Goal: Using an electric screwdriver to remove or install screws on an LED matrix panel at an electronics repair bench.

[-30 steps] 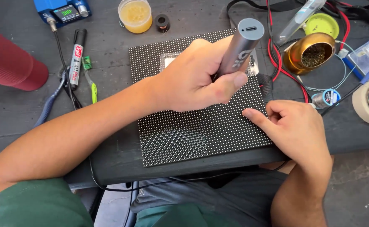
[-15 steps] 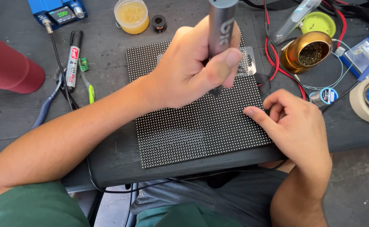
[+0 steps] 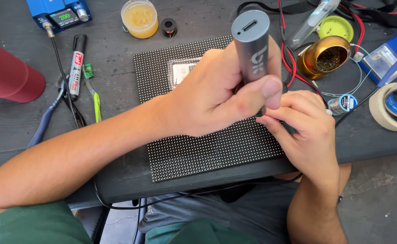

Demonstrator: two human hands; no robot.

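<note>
Grey cylindrical tool (image 3: pixel 252 45) stands upright, gripped in the left hand (image 3: pixel 216 97) over the dotted LED panel (image 3: pixel 198 149); right hand (image 3: pixel 304 131) presses there, holding nothing; work looks mid-way.

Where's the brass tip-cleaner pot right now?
Head view, upper right: the brass pot sits on the table, right of the grey tool, beside red wires.

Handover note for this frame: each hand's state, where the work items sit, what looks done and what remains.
Left hand: fist around the grey cylindrical tool, held upright, tip down on the dotted LED panel.
Right hand: fingertips resting on the panel beside the tool tip.
Panel lies flat on the dark table; a clear packet sits on it.
Done: tool placed on the panel. Left: cannot tell.
</note>
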